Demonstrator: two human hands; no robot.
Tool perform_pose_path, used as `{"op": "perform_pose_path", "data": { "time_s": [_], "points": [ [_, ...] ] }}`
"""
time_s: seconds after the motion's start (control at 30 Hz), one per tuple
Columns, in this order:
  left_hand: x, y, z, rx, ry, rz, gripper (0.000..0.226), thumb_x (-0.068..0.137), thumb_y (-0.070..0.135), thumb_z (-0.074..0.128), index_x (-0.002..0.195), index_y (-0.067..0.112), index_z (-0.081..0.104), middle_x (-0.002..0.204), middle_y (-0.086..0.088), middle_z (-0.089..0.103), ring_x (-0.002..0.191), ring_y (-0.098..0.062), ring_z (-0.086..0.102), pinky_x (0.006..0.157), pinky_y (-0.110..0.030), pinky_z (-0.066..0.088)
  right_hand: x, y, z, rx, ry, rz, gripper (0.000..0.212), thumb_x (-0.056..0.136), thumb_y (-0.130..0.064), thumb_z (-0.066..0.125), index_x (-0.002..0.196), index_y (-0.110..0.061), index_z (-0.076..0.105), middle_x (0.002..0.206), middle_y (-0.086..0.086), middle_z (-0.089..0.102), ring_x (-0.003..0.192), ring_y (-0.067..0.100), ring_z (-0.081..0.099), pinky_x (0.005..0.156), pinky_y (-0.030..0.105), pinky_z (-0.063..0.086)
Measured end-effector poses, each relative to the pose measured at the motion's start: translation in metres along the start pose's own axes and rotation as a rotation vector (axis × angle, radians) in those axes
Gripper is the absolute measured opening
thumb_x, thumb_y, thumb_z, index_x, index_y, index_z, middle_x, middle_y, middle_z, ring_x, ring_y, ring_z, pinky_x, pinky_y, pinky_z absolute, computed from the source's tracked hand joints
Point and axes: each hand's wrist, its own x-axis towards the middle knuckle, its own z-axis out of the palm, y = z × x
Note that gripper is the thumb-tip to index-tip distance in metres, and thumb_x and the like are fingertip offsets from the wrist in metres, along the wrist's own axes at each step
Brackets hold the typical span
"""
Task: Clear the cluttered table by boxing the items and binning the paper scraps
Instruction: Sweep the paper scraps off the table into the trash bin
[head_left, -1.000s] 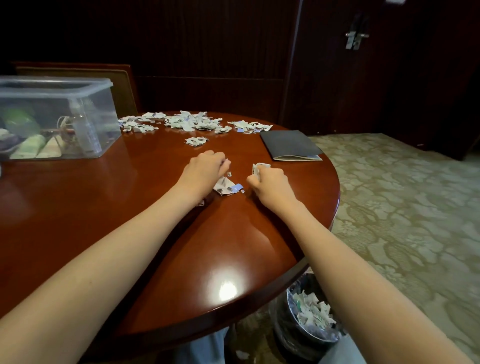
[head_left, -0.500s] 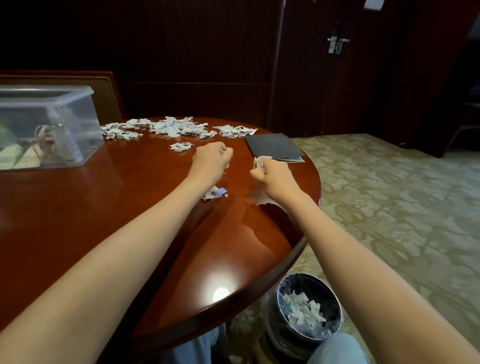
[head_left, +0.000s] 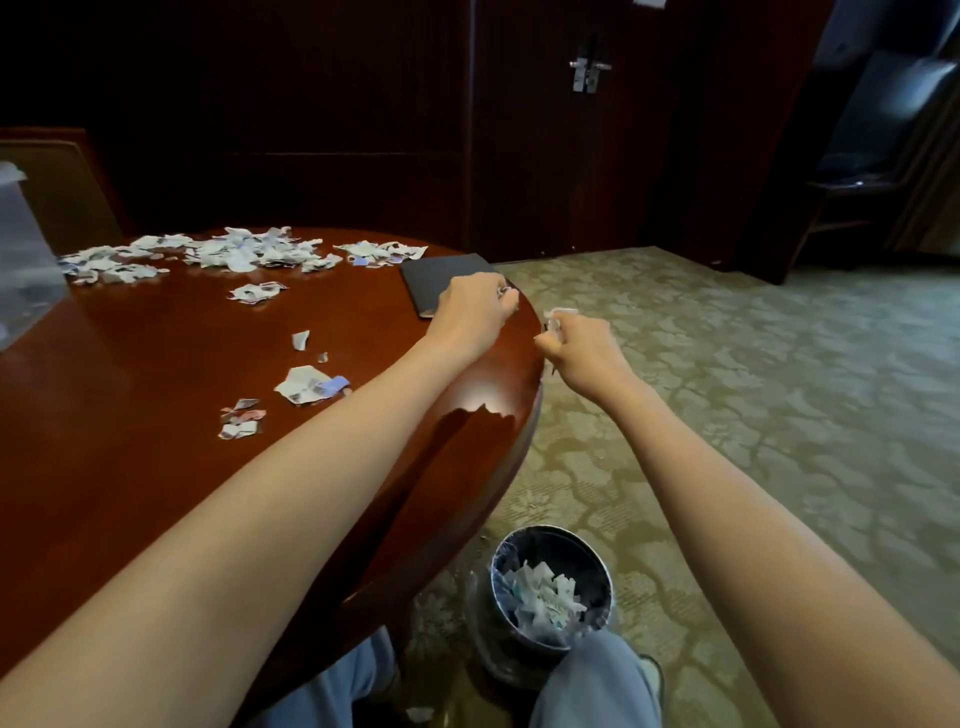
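Swung right — left hand (head_left: 472, 306) and right hand (head_left: 584, 351) both clutch scraps (head_left: 558, 313).

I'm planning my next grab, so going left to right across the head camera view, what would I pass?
Clear plastic box → scrap pile on the table's far side → left hand → right hand pinching scraps → chair.

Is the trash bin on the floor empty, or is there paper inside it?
Not empty. The trash bin holds a heap of paper scraps below its rim; how deep, cannot tell.
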Motion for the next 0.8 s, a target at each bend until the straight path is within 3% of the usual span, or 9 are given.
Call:
{"op": "perform_pose_path", "data": {
  "time_s": [0.1, 0.2, 0.3, 0.47, 0.7, 0.8],
  "points": [
    [0.002, 0.024, 0.021, -0.041, -0.036, 0.038, 0.032, 0.096, 0.025, 0.043, 0.087, 0.002, 0.064, 0.089, -0.017, 0.068, 0.087, -0.033, 0.063, 0.073, -0.033, 0.044, -0.004, 0.024, -0.012, -0.026, 0.024, 0.049, 0.015, 0.088, -0.014, 0.046, 0.077, -0.005, 0.049, 0.076, 0.014, 0.053, 0.075, 0.027, 0.049, 0.062, 0.030, 0.032],
    [0.003, 0.047, 0.044, -0.056, -0.087, 0.070, 0.032, 0.096, 0.025, 0.043, 0.094, 0.002, 0.065, 0.095, -0.017, 0.067, 0.095, -0.033, 0.059, 0.080, -0.035, 0.043, -0.008, 0.050, -0.020, -0.027, 0.037, 0.110, 0.016, 0.087, -0.013, 0.045, 0.084, 0.000, 0.053, 0.082, 0.021, 0.058, 0.079, 0.033, 0.054, 0.062, 0.032, 0.035],
    [0.004, 0.065, 0.069, -0.065, -0.141, 0.081, 0.031, 0.096, 0.025, 0.042, 0.093, 0.002, 0.063, 0.096, -0.018, 0.065, 0.094, -0.035, 0.058, 0.068, -0.032, 0.036, -0.012, 0.074, -0.023, -0.042, 0.043, 0.153, 0.013, 0.086, -0.012, 0.044, 0.077, -0.004, 0.047, 0.078, 0.020, 0.056, 0.076, 0.036, 0.053, 0.052, 0.030, 0.030],
    [0.006, 0.085, 0.101, -0.096, -0.217, 0.072, 0.027, 0.095, 0.022, 0.042, 0.084, 0.004, 0.058, 0.084, -0.016, 0.058, 0.091, -0.036, 0.058, 0.061, -0.029, 0.030, -0.017, 0.110, -0.023, -0.039, 0.021, 0.245, 0.028, 0.085, -0.010, 0.046, 0.061, -0.013, 0.032, 0.061, 0.005, 0.040, 0.061, 0.022, 0.038, 0.048, 0.030, 0.024],
    [0.007, 0.086, 0.152, -0.094, -0.299, 0.020, 0.029, 0.095, 0.021, 0.042, 0.098, 0.001, 0.063, 0.101, -0.019, 0.064, 0.097, -0.036, 0.057, 0.066, -0.029, 0.034, -0.019, 0.150, -0.007, -0.014, -0.016, 0.326, 0.028, 0.085, -0.011, 0.045, 0.060, -0.014, 0.032, 0.069, 0.012, 0.047, 0.068, 0.026, 0.045, 0.055, 0.031, 0.031],
    [0.003, 0.082, 0.174, -0.071, -0.332, -0.013, 0.031, 0.095, 0.022, 0.043, 0.100, 0.000, 0.063, 0.106, -0.021, 0.064, 0.102, -0.036, 0.057, 0.068, -0.028, 0.032, -0.023, 0.164, 0.005, -0.031, -0.054, 0.357, 0.030, 0.085, -0.011, 0.047, 0.060, -0.014, 0.032, 0.071, 0.013, 0.047, 0.069, 0.026, 0.045, 0.049, 0.031, 0.026]
  ]
}}
